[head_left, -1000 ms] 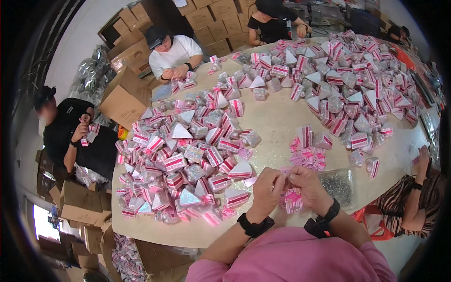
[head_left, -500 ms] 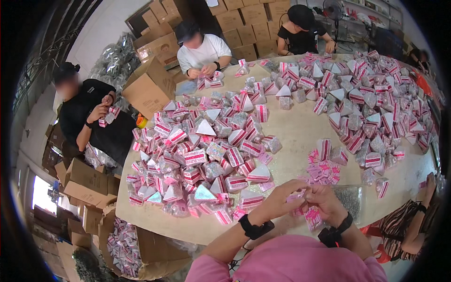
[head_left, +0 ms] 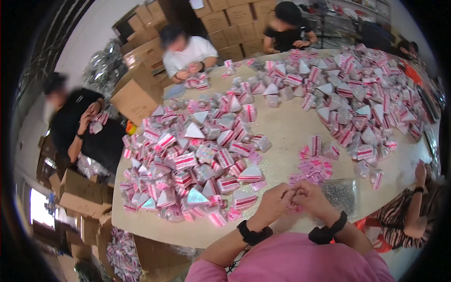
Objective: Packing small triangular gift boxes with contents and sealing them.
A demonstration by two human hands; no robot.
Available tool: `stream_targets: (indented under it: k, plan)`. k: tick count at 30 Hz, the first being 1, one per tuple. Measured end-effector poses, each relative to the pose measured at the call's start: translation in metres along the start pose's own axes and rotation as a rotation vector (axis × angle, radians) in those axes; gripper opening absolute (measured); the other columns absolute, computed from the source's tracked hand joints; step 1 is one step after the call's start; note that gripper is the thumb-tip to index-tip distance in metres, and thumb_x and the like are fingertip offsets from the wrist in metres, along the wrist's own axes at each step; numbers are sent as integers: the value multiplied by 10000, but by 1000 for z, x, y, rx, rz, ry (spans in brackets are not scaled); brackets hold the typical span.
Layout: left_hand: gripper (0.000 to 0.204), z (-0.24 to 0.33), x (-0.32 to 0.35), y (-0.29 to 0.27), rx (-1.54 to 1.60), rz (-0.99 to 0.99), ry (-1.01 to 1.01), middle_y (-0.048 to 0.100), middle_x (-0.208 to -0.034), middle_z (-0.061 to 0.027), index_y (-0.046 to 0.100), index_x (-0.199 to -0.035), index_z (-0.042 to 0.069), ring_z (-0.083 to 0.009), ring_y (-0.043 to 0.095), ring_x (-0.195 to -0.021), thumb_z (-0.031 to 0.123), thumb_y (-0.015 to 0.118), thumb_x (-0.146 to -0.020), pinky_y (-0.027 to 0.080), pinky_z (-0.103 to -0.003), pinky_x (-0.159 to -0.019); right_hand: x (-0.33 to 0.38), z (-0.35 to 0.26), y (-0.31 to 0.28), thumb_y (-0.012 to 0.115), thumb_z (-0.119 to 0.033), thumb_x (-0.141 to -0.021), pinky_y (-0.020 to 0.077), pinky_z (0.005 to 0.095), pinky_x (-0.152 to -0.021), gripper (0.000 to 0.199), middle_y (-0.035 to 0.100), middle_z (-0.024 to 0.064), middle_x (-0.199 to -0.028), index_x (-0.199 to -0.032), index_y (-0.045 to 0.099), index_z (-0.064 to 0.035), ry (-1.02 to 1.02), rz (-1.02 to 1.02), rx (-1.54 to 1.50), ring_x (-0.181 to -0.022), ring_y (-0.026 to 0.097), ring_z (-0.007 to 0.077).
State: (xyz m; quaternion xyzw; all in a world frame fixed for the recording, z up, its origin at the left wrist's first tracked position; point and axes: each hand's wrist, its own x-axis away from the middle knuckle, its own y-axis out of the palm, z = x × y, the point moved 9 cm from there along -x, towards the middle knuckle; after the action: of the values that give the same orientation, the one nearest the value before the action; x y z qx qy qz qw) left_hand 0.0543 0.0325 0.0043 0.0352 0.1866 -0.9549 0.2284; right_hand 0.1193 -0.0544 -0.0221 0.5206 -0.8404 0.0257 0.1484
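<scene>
In front of my chest, above the table's near edge, my left hand and my right hand meet with fingertips pinched together. Between and under the fingers shows part of a small pink printed card, mostly covered by them. Just beyond lies a loose heap of similar pink cards. Beside my right hand sits a shallow clear tray of tiny silvery pieces. To the left spreads a large pile of wrapped cake-slice-shaped pieces, white with pink stripes, in clear bags.
A second big pile of wrapped slices covers the table's far right. Co-workers sit at the far side and left, and a person's arm rests at right. An open carton stands far left; a carton of pink packets is lower left.
The view has shifted, sliding the scene leftward. My hands stay together, fingers more closed; the pink card that hung below my right hand is now mostly hidden. The left co-worker's hands have moved slightly.
</scene>
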Motion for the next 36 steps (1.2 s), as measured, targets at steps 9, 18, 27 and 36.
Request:
stream_targets:
  k: [9, 18, 27, 36]
  plan:
    - [154, -40, -2, 35, 602, -37, -412, 477, -616, 22, 559, -820, 35, -51, 406, -531, 151, 543, -920, 333, -206, -483, 26, -45, -3, 544, -128, -806, 407, 416, -644, 55, 571, 98, -711, -806, 550, -73, -626, 328, 999, -694, 573, 297]
    - [159, -44, -93, 43, 298, -304, -400, 545, -650, 5, 566, -811, 61, -67, 493, -539, 205, 551, -878, 392, -211, -498, 46, -36, -54, 559, -120, -817, 431, 384, -669, 91, 617, 94, -776, -866, 604, -57, -552, 503, 1068, -726, 589, 281]
    - [472, -97, -230, 110, -423, -237, -62, 577, -989, -186, 498, -1184, 62, -339, 586, -891, 332, 591, -808, 475, -398, -766, 85, 16, -123, 563, -136, -811, 464, 373, -598, 149, 607, 166, -741, -816, 623, 1, -141, 574, 663, -688, 608, 321]
    - [525, -112, -241, 173, -741, -236, -155, 506, -1089, -248, 535, -1111, 13, -430, 555, -968, 419, 579, -783, 463, -473, -833, 117, 46, -143, 594, -146, -815, 485, 350, -628, 159, 637, 151, -766, -874, 646, -8, 25, 633, 499, -704, 634, 288]
